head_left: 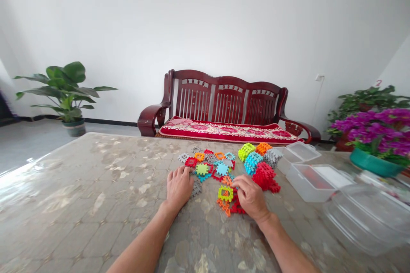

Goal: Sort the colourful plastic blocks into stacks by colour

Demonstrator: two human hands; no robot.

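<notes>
Several flat, toothed plastic tiles (209, 163) in red, orange, blue, grey and green lie spread on the table (96, 196). My left hand (178, 188) rests palm down at the pile's left edge, fingers curled over a grey tile (196, 188). Over the red and orange tiles at the pile's near side sits my right hand (250, 197), fingers bent, fingertips next to a yellow-green frame tile (225, 193). Behind them stand assembled cubes: yellow-green (246, 152), orange (263, 148), blue (253, 161), grey (272, 157) and red (264, 174).
Clear plastic boxes (312, 181) and lids (368, 217) lie on the table's right side. A teal pot of purple flowers (373, 136) stands at the far right. Beyond the table are a dark wooden bench (224, 106) and a potted green plant (67, 94).
</notes>
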